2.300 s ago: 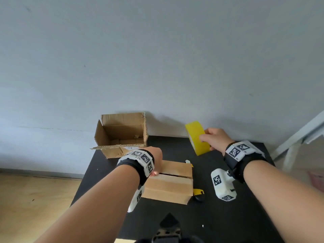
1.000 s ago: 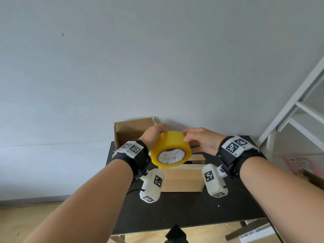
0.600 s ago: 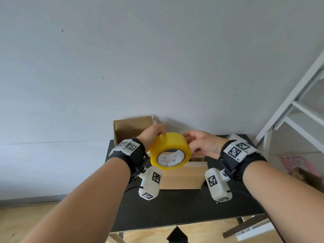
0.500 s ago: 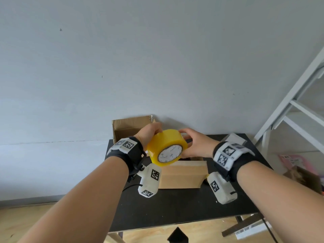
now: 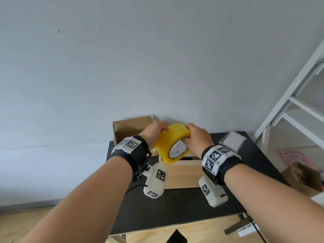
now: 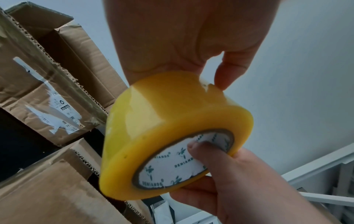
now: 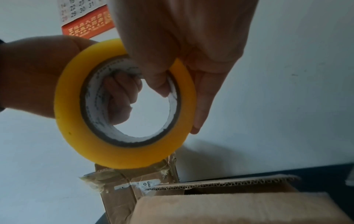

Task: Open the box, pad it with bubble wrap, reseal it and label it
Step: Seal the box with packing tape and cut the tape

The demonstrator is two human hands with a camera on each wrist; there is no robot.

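Observation:
Both hands hold a yellow tape roll (image 5: 166, 144) in the air above the closed cardboard box (image 5: 182, 174) on the black table (image 5: 175, 207). My left hand (image 5: 157, 130) grips the roll's left side; its fingers (image 7: 122, 94) curl into the core from the far end, and one fingertip (image 6: 224, 78) touches a ragged tape end on the rim. My right hand (image 5: 191, 135) grips the right side, thumb (image 6: 206, 148) inside the white core and fingers (image 7: 199, 106) along the outside. The box's top flaps (image 7: 229, 209) lie shut under the roll (image 7: 122, 153).
An open, empty cardboard box (image 5: 129, 127) stands at the table's back left against the grey wall. A pale square pad (image 5: 231, 141) lies at the back right corner. A white ladder frame (image 5: 289, 102) and floor clutter (image 5: 298, 174) are to the right.
The right hand brought the roll from the table's back to above the box, and the left hand left the box and took hold too. The roll has since tilted, its rim turned upward.

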